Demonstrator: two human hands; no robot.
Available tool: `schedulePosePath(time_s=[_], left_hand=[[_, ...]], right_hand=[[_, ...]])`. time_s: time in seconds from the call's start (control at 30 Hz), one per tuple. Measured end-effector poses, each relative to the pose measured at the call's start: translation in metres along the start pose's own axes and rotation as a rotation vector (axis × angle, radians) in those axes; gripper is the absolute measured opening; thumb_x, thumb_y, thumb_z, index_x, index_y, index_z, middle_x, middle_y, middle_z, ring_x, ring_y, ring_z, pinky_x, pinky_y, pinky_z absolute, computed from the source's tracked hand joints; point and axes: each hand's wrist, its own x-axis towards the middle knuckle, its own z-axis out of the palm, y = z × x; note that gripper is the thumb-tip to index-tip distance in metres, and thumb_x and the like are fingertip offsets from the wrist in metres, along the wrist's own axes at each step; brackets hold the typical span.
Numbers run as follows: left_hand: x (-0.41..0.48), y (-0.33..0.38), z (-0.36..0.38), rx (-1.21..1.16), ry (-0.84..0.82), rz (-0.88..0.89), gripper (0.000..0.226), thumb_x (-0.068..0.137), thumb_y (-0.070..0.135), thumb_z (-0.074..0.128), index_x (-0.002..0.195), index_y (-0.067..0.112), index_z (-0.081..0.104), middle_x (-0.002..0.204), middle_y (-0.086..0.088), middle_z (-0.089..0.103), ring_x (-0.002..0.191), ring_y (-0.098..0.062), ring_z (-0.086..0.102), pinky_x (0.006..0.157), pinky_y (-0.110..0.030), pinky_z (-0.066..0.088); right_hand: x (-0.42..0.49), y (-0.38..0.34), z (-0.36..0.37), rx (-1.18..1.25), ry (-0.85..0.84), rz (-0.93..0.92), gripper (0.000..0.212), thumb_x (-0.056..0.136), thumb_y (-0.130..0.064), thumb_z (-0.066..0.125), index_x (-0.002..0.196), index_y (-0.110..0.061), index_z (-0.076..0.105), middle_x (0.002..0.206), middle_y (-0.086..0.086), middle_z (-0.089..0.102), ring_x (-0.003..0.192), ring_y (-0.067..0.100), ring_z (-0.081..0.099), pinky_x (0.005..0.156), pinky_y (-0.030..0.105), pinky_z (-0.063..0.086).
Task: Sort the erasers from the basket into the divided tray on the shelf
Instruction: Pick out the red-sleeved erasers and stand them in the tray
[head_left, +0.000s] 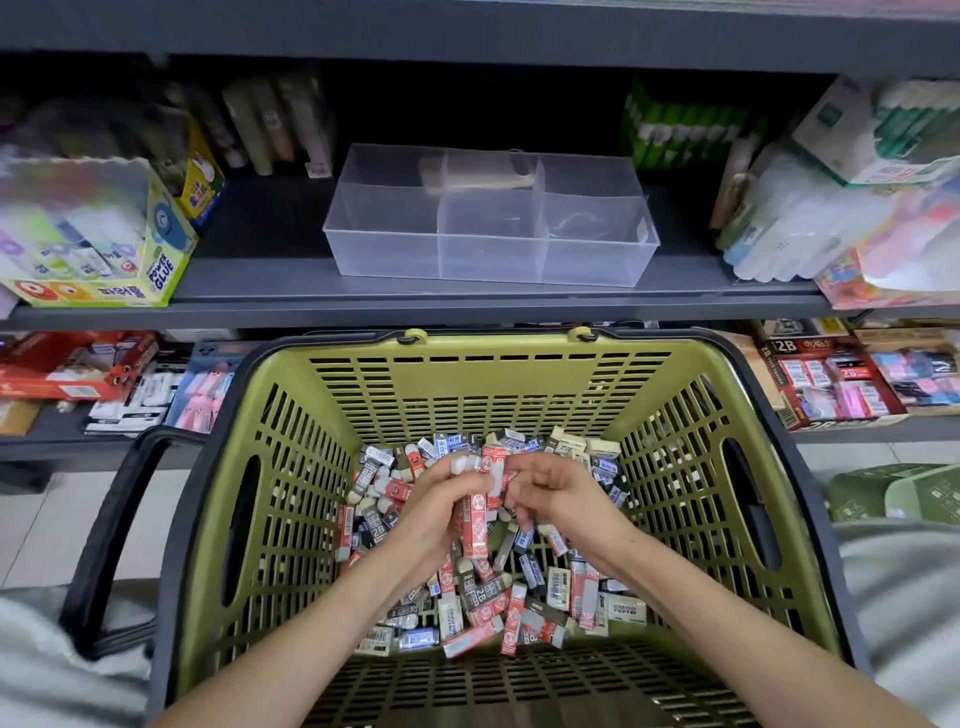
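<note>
Open at the top of the basket (488, 384), hemmed by its slatted walls on all four sides and floored with loose erasers (519, 608), the left hand (441, 509) and right hand (561, 493) crowding the middle just above the pile. Clear from the basket's far rim past the front edge of the shelf (260, 275) and up into the open-topped divided tray (415, 254) at the shelf's middle, headroom capped by the upper shelf (467, 31). Bare shelf either side of the tray, narrowed toward the left edge by a glue box (156, 260) and toward the right edge by stacked white packs (795, 228).
</note>
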Motion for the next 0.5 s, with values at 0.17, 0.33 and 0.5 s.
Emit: schedulePosePath(time_s=[0.17, 0.33, 0.5], left_hand=[[-0.002, -0.005, 0.0, 0.164, 0.139, 0.078, 0.012, 0.074, 0.008, 0.07, 0.081, 0.009, 0.06, 0.069, 0.0, 0.065, 0.069, -0.015, 0.061, 0.07, -0.032, 0.047], [-0.004, 0.002, 0.005, 0.073, 0.235, 0.051, 0.012, 0.079, -0.003, 0.061, 0.087, 0.003, 0.054, 0.069, -0.01, 0.062, 0.058, -0.019, 0.059, 0.059, -0.031, 0.049], [-0.012, 0.038, 0.007, 0.11, 0.175, 0.156, 0.012, 0.085, -0.001, 0.057, 0.095, 0.004, 0.054, 0.068, -0.008, 0.068, 0.055, -0.015, 0.06, 0.054, -0.028, 0.046]], right_hand=[[0.003, 0.003, 0.008, -0.325, 0.049, -0.055, 0.022, 0.084, -0.004, 0.066, 0.099, -0.017, 0.059, 0.058, -0.006, 0.061, 0.046, 0.002, 0.054, 0.052, 0.015, 0.045], [0.001, -0.01, 0.004, -0.37, 0.035, -0.145, 0.012, 0.084, -0.014, 0.068, 0.093, -0.022, 0.069, 0.056, -0.001, 0.053, 0.049, 0.009, 0.048, 0.054, 0.019, 0.04], [-0.007, -0.051, -0.007, -0.265, 0.097, -0.273, 0.011, 0.085, -0.026, 0.065, 0.087, -0.036, 0.069, 0.066, -0.001, 0.062, 0.056, 0.007, 0.051, 0.059, 0.015, 0.043]])
